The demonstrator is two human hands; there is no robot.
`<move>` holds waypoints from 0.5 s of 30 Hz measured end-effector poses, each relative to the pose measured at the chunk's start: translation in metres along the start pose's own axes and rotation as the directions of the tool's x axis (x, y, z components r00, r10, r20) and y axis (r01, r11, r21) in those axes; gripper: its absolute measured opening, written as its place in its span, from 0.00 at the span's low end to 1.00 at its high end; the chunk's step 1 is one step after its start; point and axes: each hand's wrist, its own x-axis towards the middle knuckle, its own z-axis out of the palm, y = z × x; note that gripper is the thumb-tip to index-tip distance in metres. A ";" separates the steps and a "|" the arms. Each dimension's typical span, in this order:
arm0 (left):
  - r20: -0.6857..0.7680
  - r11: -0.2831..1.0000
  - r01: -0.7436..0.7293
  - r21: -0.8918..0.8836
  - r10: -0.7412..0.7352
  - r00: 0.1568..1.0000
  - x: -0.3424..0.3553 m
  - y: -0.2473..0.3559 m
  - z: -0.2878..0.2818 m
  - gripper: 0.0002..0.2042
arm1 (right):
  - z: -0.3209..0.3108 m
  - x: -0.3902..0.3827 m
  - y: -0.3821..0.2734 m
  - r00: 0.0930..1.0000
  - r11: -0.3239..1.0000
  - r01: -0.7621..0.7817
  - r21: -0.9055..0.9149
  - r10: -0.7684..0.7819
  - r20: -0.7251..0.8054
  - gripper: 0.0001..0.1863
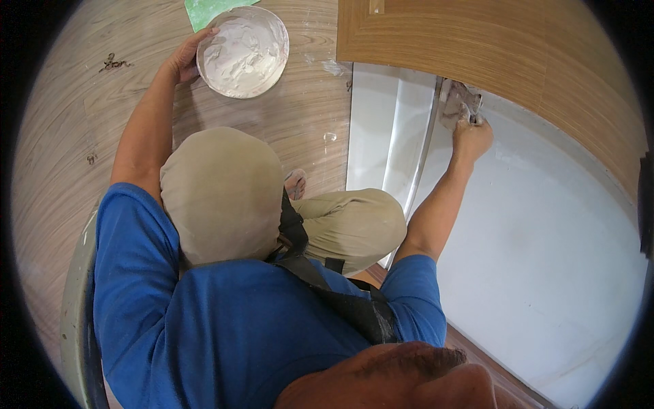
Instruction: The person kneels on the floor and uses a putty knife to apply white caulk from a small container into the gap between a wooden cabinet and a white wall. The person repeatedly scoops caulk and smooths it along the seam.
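In the head view, the person's hands are well apart. The left hand (pixel 185 60) grips the left rim of a round, pale bowl (pixel 281 42) of thick white paste (pixel 243 56), above the wood-grain floor (pixel 146 95) and near a flat green sheet (pixel 210 9). The right hand (pixel 473 138) clasps a flat, paste-smeared scraper (pixel 451 109) at the smooth white panel (pixel 538 232), just beside the brown wooden board (pixel 463 37).

Wood-grain floor (pixel 61 146): green sheet (pixel 208 10) at its far visible edge; dark curled debris (pixel 114 63) toward the far left; white smears (pixel 332 67) near the right edge.
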 end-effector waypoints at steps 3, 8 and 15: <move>0.002 1.000 -0.008 -0.002 0.008 1.000 0.003 -0.001 -0.004 0.37 | -0.004 0.000 0.001 1.000 1.000 -0.003 -0.028 0.003 -0.010 0.14; 0.027 1.000 0.003 -0.017 -0.002 1.000 0.005 0.000 -0.003 0.36 | -0.018 -0.002 -0.008 1.000 0.998 -0.014 -0.056 0.013 -0.018 0.14; -0.021 1.000 0.006 0.001 -0.006 1.000 0.006 -0.005 -0.011 0.37 | -0.031 0.000 -0.011 0.992 0.998 0.000 -0.060 -0.007 -0.126 0.13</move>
